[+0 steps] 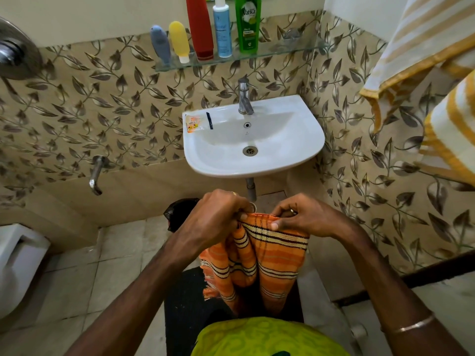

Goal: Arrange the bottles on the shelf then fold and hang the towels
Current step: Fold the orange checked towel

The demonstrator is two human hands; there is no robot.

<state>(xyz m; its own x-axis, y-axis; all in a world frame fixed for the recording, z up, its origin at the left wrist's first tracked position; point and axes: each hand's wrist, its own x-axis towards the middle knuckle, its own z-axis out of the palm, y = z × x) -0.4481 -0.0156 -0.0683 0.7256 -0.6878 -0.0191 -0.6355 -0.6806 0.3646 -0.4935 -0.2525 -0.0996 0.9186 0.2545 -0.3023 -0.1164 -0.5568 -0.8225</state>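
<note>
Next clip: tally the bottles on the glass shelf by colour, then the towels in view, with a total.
Grey-blue bottle: 1
Yellow bottle: 1
Red bottle: 1
Light blue bottle: 1
Green bottle: 1
Orange striped towel, held by both hands: 1
Yellow-and-white striped towels, hanging at right: 2
Total: 8

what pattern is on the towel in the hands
The towel is orange with cream and dark brown stripes, shown best in the head view.

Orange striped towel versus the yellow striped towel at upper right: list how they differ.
The orange striped towel has dark and cream stripes; the yellow striped towel has white and yellow bands. The orange one is pinched by the left hand and right hand; the yellow one hangs untouched. Both are striped.
</note>
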